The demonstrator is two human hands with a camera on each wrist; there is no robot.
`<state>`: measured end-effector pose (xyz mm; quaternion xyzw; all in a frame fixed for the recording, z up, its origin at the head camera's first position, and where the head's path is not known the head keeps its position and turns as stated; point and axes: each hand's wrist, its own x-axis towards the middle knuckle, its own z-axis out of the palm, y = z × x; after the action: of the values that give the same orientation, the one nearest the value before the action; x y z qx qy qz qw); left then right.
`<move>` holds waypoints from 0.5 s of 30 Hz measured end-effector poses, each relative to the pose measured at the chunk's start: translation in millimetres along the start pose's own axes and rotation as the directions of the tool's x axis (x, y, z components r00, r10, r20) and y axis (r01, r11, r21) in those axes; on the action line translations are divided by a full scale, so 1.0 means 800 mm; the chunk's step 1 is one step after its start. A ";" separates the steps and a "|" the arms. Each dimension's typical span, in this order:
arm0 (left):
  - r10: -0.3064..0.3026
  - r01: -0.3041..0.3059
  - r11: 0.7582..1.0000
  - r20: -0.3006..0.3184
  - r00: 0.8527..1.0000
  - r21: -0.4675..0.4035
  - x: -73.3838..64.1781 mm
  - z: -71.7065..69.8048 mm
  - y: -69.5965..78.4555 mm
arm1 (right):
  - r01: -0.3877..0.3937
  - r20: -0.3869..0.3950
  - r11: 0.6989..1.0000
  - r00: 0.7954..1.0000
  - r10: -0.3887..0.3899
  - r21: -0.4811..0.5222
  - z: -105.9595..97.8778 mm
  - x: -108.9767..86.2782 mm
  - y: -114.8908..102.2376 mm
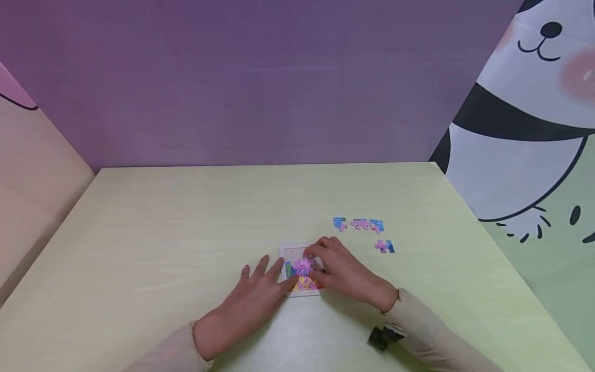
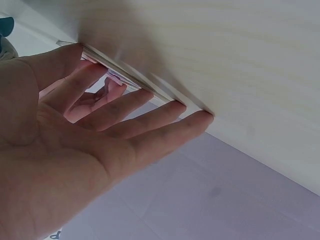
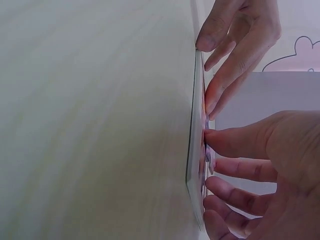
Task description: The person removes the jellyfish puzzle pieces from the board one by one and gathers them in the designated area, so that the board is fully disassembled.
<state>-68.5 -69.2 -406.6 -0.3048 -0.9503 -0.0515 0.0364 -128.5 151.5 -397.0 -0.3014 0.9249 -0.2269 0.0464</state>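
A small jigsaw puzzle in a white-rimmed tray (image 1: 304, 294) lies on the table, with colourful pieces filling its lower part and bare backing at its upper left. My left hand (image 1: 253, 297) is spread with straight fingers along the tray's left side, the thumb reaching over the lower pieces. From the right, my right hand (image 1: 346, 271) bends over the tray. Its thumb and index finger pinch a pink puzzle piece (image 3: 210, 156), which stands slightly tilted at the tray's surface in the right wrist view. The hand covers the tray's right side.
Beyond the tray, to the right, several loose puzzle pieces (image 1: 360, 224) in pink and blue lie in a row. Nearer, a pink-and-blue group (image 1: 384, 246) lies below them. A black device (image 1: 385, 338) sits at the right cuff. A purple wall (image 1: 260, 88) stands behind the table.
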 end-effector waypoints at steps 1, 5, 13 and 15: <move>0.000 0.000 1.000 0.000 1.000 -0.006 0.000 0.000 0.000 | -0.002 0.001 1.000 1.000 0.002 -0.002 0.000 0.000 0.000; 0.002 -0.002 1.000 -0.015 1.000 -0.013 0.000 0.002 0.000 | 0.001 -0.003 1.000 1.000 -0.001 -0.001 0.000 0.001 0.000; 0.004 -0.004 1.000 -0.020 1.000 0.014 -0.001 0.002 0.000 | -0.001 0.006 0.995 1.000 0.001 0.098 -0.006 0.002 0.001; 0.002 -0.002 1.000 -0.018 1.000 0.011 0.000 0.003 -0.001 | -0.011 0.015 0.994 1.000 0.010 0.111 -0.008 0.001 0.000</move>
<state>-68.6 -69.5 -408.8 -0.3049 -0.9500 -0.0489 0.0467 -130.7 153.3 -391.2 -0.2952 0.9121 -0.2755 0.0709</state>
